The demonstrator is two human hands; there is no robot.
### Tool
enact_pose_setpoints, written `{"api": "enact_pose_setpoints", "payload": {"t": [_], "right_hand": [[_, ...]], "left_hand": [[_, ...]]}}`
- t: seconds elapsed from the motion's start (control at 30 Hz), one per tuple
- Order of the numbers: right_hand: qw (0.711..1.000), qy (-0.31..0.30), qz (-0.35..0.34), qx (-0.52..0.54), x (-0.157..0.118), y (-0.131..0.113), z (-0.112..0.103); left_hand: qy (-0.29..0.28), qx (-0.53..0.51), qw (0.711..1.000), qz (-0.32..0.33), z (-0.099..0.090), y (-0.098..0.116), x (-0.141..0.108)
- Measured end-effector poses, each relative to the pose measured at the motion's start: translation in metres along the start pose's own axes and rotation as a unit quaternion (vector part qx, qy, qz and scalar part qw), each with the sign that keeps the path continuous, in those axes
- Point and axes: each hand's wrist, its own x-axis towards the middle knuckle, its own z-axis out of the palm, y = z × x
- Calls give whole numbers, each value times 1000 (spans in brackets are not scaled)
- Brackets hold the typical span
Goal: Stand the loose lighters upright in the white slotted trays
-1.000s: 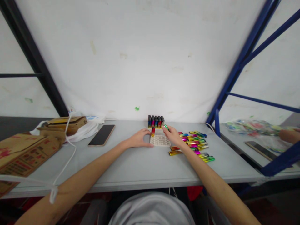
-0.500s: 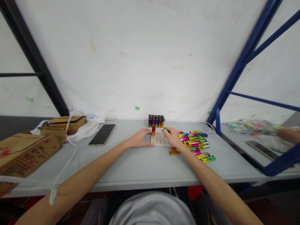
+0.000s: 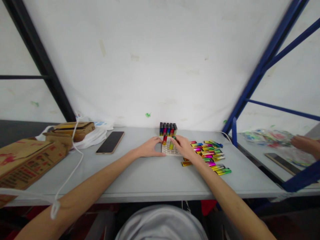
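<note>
A white tray (image 3: 166, 151) with rows of round holes lies on the table in front of me. At its left edge rests my left hand (image 3: 150, 147), thumb and fingers spread apart and touching the rim. A red and yellow lighter (image 3: 164, 140) stands upright at the tray's back left corner. My right hand (image 3: 184, 147) pinches a green and yellow lighter (image 3: 171, 145), slightly tilted over the tray's middle; whether its lower end is in a hole I cannot tell. Behind the tray stands a block of upright lighters (image 3: 168, 129). Several loose shiny lighters (image 3: 210, 153) lie right of my right hand.
A phone (image 3: 110, 142) lies to the left on the grey table (image 3: 150, 180). Cardboard boxes (image 3: 30, 160) and a white cable (image 3: 76, 156) are further left. A blue frame (image 3: 237, 116) stands at right; beyond it are another person's hand (image 3: 305, 145), plastic bags and a second phone (image 3: 282, 162).
My right hand has moved slightly left over the tray, and more of the green and yellow lighter shows. My left hand stays at the tray's edge. The other person's hand has shifted left.
</note>
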Motion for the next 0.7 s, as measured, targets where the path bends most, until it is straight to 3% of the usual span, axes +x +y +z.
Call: {"api": "enact_pose_setpoints", "payload": {"t": [0.17,0.4,0.7], "right_hand": [[998,-43,44,3,0,-1,3],[998,-64,12,-4,2,0,11],[976,-87,-18,-197,10,-13,21]], "left_hand": [[4,-4,1000,2,1,-1,0],[1,0,1000,8,1,0,0],[-9,17,1000,12,2,-3,0]]}}
